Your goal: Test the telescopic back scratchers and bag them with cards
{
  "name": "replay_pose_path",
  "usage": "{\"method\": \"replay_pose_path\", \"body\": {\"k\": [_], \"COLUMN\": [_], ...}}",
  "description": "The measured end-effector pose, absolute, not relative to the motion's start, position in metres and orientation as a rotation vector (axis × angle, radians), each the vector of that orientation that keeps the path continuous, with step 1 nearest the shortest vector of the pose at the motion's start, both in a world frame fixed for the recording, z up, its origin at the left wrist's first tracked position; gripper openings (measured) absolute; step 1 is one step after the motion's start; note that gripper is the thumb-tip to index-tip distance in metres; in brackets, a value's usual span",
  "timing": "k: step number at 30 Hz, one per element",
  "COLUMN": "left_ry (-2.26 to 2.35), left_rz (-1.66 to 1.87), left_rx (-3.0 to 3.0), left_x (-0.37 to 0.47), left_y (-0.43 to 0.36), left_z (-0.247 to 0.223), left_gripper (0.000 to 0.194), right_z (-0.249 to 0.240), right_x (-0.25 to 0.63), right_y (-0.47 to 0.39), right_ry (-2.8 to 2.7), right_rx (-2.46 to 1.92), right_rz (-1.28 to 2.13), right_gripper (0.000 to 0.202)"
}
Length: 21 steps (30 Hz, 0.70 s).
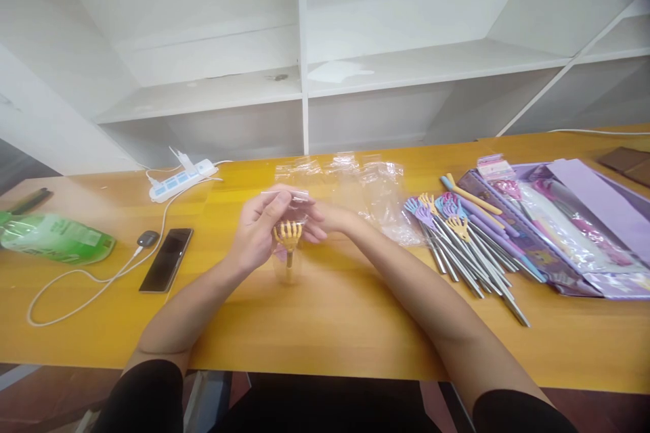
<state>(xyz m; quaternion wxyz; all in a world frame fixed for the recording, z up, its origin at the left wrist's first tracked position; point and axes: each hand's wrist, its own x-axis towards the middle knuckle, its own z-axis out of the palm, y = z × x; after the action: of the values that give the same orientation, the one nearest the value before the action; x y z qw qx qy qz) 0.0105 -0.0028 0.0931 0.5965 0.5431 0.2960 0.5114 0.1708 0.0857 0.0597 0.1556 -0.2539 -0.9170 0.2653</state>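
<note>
A clear plastic bag (290, 273) hangs upright between my hands over the table, with a yellow claw-shaped back scratcher head (288, 235) inside and a short piece of its metal stem below. My left hand (258, 224) is closed on the bag's left side, thumb lying near the top edge. From the right, my right hand (321, 218) grips the bag's other side; some of its fingers are hidden behind the plastic. Several empty clear bags (373, 183) lie just behind my hands.
To the right lie several back scratchers (470, 243) in a pile, beside a purple box (553, 277) with packaged ones. On the left are a phone (166, 260), a green bottle (58, 238), a white cable (109, 279) and a power strip (183, 181). White shelving (303, 81) stands behind.
</note>
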Motion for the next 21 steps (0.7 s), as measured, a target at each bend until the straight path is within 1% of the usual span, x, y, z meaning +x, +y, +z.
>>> {"method": "replay_pose_path", "body": {"k": [3, 6, 8, 10, 12, 15, 19, 21], "left_ry": [0.753, 0.756, 0.761, 0.784, 0.791, 0.753, 0.728, 0.719], "left_rz": [1.207, 1.243, 1.252, 1.239, 1.229, 1.235, 1.264, 1.279], "left_rx": [1.273, 1.282, 1.281, 1.271, 1.248, 1.216, 1.222, 1.238], "left_x": [0.012, 0.014, 0.015, 0.017, 0.018, 0.019, 0.021, 0.022], "left_y": [-0.004, -0.005, -0.005, -0.006, -0.007, -0.007, -0.007, -0.006], "left_z": [0.093, 0.092, 0.092, 0.092, 0.092, 0.091, 0.089, 0.087], "left_gripper": [0.042, 0.038, 0.037, 0.038, 0.039, 0.040, 0.041, 0.041], "right_z": [0.079, 0.101, 0.115, 0.127, 0.136, 0.144, 0.148, 0.149], "right_x": [0.191, 0.217, 0.235, 0.250, 0.261, 0.268, 0.264, 0.260], "right_y": [0.089, 0.085, 0.078, 0.067, 0.055, 0.039, 0.024, 0.018], "right_ry": [-2.542, -2.314, -2.105, -1.959, -1.899, -1.949, -2.168, -2.282], "right_rx": [-0.803, -0.841, -0.804, -0.742, -0.696, -0.631, -0.606, -0.622], "right_rz": [0.864, 0.994, 1.103, 1.123, 1.104, 1.066, 0.876, 0.758], "right_gripper": [0.017, 0.008, 0.017, 0.025, 0.026, 0.027, 0.046, 0.051]}}
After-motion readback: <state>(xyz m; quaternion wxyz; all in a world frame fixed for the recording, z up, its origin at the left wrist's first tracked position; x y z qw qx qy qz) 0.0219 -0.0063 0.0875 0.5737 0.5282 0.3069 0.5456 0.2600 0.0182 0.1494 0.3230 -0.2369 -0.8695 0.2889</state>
